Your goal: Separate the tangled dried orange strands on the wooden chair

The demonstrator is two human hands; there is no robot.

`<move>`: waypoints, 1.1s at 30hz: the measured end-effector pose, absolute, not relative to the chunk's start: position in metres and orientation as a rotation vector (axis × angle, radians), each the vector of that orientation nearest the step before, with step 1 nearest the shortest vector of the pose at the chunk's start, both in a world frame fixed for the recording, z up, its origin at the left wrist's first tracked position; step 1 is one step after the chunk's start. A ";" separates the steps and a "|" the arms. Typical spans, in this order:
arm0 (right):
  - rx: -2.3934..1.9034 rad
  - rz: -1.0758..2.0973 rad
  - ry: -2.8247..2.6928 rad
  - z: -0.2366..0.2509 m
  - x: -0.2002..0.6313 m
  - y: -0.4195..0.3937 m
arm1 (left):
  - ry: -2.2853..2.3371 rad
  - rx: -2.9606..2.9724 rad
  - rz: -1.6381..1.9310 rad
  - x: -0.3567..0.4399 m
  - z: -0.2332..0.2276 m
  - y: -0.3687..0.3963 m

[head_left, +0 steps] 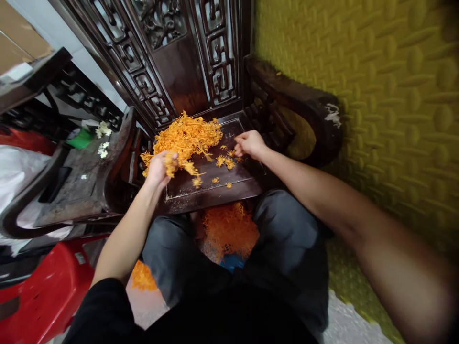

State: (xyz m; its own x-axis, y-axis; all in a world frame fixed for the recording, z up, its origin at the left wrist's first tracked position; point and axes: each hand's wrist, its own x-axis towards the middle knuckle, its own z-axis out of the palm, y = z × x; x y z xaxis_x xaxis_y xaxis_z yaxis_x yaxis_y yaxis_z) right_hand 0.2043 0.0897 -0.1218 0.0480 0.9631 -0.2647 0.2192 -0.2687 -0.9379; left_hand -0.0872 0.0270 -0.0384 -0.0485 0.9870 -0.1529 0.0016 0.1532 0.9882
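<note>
1. Carved dark wooden chair (215, 188), directly in front of my knees. Its flat seat serves as my work surface; the fretwork back rises behind it, one armrest to each side.

2. Padded yellow wall (376, 95), on my right, running close behind the chair's arm.

3. Red plastic stool (46, 296), low at my left, well apart from the work.

4. Heap of orange stringy strands (186, 136), piled on the back left part of the seat. I judge it very light, soft and springy, tangled so that a pull brings a clump rather than one thread; likely dry and brittle enough to crumble if squeezed. Best taken from the edge of the heap in a loose pinch or a cupped handful, never crushed.

5. Second mass of the same strands (229, 231), lower down between my knees, in what seems a container; its rim is mostly hidden.

6. My left hand (159, 167), at the near left edge of the heap, fingers curled around a small tuft.

7. My right hand (251, 143), resting on the seat to the right of the heap, fingers drawn in a loose fist at a few loose bits; whether it pinches any I cannot tell.

8. Scattered orange crumbs (225, 161), on bare seat between my hands.
</note>
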 end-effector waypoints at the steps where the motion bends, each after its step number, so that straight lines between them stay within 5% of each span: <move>1: -1.624 1.237 -1.229 -0.125 0.215 0.088 | 1.312 1.040 1.154 -0.095 -0.037 0.027; 8: -1.500 1.143 -1.902 -0.138 0.212 0.075 | 1.330 0.974 1.107 -0.096 -0.051 0.025; 14: -1.282 0.606 -1.850 -0.090 0.189 0.060 | 1.353 1.036 1.038 -0.073 -0.060 0.024; 19: -1.065 0.814 -1.978 -0.054 0.158 0.029 | 1.357 1.113 1.047 -0.057 -0.065 0.028; 26: -0.934 0.960 -2.014 -0.066 0.149 0.035 | 1.437 1.477 0.906 -0.052 -0.064 0.030; 33: -1.136 0.767 -2.137 -0.064 0.152 0.031 | 1.420 1.617 0.907 -0.044 -0.065 0.026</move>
State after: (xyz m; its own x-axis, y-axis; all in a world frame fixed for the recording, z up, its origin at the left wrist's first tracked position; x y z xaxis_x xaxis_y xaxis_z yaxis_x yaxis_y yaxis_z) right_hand 0.1520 0.0306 -0.0645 -0.4586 0.8583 0.2302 0.5159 0.4680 -0.7175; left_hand -0.0441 0.0258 -0.0654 0.1189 0.9928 0.0167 0.4322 -0.0669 0.8993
